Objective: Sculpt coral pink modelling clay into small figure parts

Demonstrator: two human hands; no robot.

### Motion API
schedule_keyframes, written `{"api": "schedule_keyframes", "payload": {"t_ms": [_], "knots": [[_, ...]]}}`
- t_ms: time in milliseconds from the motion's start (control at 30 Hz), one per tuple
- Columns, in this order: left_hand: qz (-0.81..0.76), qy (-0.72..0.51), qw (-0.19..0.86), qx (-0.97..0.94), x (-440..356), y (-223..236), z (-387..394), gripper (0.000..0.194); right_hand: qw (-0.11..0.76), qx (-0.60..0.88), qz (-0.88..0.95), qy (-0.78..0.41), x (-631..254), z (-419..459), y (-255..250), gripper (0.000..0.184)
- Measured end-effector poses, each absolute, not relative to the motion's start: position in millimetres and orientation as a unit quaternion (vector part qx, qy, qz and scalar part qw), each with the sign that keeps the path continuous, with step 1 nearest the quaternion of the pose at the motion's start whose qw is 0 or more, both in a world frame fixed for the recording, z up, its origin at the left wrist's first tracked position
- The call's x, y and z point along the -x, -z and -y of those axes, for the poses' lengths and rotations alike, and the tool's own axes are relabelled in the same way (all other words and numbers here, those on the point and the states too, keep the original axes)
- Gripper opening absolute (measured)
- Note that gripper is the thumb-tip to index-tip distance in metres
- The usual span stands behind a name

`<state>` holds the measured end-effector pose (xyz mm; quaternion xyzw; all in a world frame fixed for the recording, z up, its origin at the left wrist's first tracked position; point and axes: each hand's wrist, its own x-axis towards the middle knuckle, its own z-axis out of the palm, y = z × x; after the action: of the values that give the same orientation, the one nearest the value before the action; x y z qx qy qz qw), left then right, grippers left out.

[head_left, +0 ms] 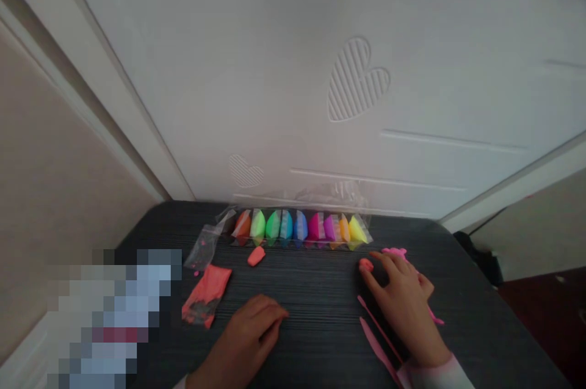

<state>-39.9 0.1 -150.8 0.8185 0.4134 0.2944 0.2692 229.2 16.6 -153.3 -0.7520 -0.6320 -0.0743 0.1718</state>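
Observation:
Between the thumb and index finger of my right hand (400,297) is a small lump of coral modelling clay (366,264), at table height on the right. A bright pink item (394,251) lies partly hidden behind that hand. Two thin pink modelling tools (378,345) lie side by side just left of my right wrist. My left hand (247,340) rests low on the table, fingers curled together with nothing visible in them. Beyond it lies another coral clay piece (256,256). To its left is an opened bag of coral clay (208,294).
A row of clay packets (300,227) in several colours stretches along the back of the dark table (315,291), in clear plastic. An empty clear wrapper (202,247) lies at the left. Behind rises a white panel (274,71) with heart reliefs. A blurred-out patch covers the lower left.

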Motion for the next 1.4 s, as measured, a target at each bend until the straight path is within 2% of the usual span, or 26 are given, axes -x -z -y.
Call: {"api": "schedule_keyframes", "payload": {"t_ms": [367,500,733,833,967,1133,1267,1400], "knots": [[-0.457,-0.305,0.316,-0.774,38.1,150.0,1.2,0.019,0.28,0.73,0.618,0.083,-234.4,-15.2,142.3,0.049],[-0.477,-0.322,0.325,-0.75,35.7,148.9,1.5,0.014,0.314,0.711,0.626,0.065,-232.6,-16.6,142.4,0.042],[-0.502,-0.342,0.302,-0.735,33.6,141.2,2.0,0.013,0.448,0.684,0.575,-0.012,-234.8,-13.9,120.4,0.03],[-0.507,-0.351,0.314,-0.722,31.9,140.6,2.1,0.011,0.478,0.659,0.58,-0.046,-212.3,-7.0,109.5,0.025],[-0.521,-0.369,0.403,-0.655,28.0,139.3,2.3,0.01,0.428,0.573,0.676,-0.178,-162.6,6.8,108.3,0.02],[-0.484,-0.414,0.538,-0.552,24.5,141.9,1.2,0.02,0.325,0.475,0.771,-0.274,-128.4,15.2,122.0,0.038],[-0.468,-0.388,0.603,-0.516,23.4,147.9,0.0,0.034,0.302,0.463,0.774,-0.307,-130.1,11.7,130.7,0.022],[-0.475,-0.37,0.619,-0.505,21.1,151.0,0.8,0.043,0.301,0.474,0.763,-0.32,-132.7,10.2,134.1,0.014]]}}
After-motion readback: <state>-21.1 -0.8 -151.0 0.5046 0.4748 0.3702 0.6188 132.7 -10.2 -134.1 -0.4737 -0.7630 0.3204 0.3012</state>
